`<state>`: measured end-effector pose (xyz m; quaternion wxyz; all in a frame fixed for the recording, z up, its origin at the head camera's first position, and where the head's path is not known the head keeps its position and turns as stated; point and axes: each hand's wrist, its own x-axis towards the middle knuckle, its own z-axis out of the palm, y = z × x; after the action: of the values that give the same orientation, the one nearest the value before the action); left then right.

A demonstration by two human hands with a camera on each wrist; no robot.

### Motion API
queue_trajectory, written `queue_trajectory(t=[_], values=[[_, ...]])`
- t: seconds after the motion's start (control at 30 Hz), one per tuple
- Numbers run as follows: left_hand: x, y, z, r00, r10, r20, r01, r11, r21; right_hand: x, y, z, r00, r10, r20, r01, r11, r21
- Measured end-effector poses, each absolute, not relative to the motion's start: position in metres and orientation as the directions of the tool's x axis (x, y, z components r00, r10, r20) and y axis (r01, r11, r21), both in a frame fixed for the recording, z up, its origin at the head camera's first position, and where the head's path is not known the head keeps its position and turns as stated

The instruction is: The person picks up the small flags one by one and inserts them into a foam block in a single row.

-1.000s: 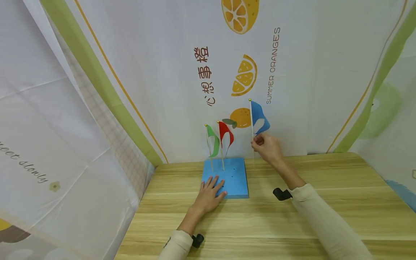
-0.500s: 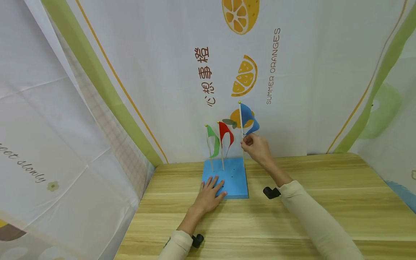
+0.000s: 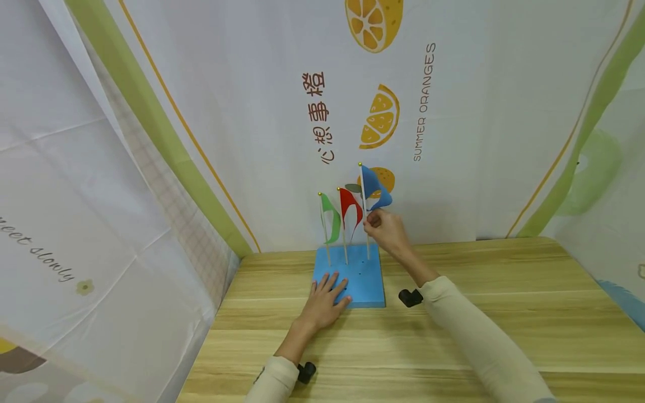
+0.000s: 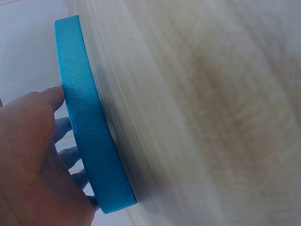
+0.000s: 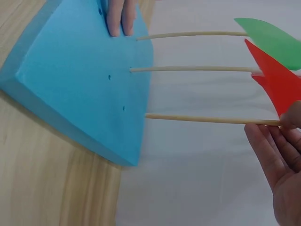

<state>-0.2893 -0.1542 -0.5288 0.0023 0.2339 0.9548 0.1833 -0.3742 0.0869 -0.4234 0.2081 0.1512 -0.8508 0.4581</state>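
A blue foam board (image 3: 365, 288) lies on the table, with a few small holes in its top. Spread fingers of my left hand (image 3: 322, 308) press on its front left part; in the left wrist view the thumb shows at the board's edge (image 4: 89, 117). Upright in the back left of the board stand a green flag (image 3: 330, 221) and a red flag (image 3: 349, 207) on thin wooden sticks. My right hand (image 3: 388, 229) pinches the stick of a blue flag (image 3: 374, 182) between thumb and fingers. That stick's lower tip (image 5: 148, 116) is close over the board's back part, near a hole (image 5: 123, 108).
The wood-grain table (image 3: 453, 347) runs back to a white cloth (image 3: 453, 140) printed with oranges and lettering. A second cloth (image 3: 75, 184) hangs along the left side. Black wrist mounts (image 3: 410, 298) stick out at both sleeves.
My right hand has carried the blue flag leftward and slightly down, from right of the board to over its back part. The left hand and the other two flags have stayed put.
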Motion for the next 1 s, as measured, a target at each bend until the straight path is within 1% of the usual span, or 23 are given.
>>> queue_trajectory(t=[0.23,0.53,0.67,1.0], values=[[-0.291,-0.155,-0.530,-0.887,0.453,0.091,0.456,0.826,0.332,-0.378,0.080,-0.434,-0.860,-0.080,0.505,-0.462,0.542,-0.702],[-0.291,-0.155,-0.529,-0.885,0.456,0.093,0.458,0.822,0.338,-0.381,0.074,-0.448,-0.857,-0.077,0.510,-0.463,0.552,-0.694],[-0.293,-0.155,-0.530,-0.884,0.458,0.093,0.461,0.822,0.335,-0.386,0.074,-0.454,-0.845,-0.075,0.530,-0.477,0.554,-0.682],[-0.296,-0.156,-0.532,-0.885,0.457,0.090,0.459,0.823,0.336,-0.391,0.072,-0.459,-0.827,-0.081,0.556,-0.502,0.553,-0.665]])
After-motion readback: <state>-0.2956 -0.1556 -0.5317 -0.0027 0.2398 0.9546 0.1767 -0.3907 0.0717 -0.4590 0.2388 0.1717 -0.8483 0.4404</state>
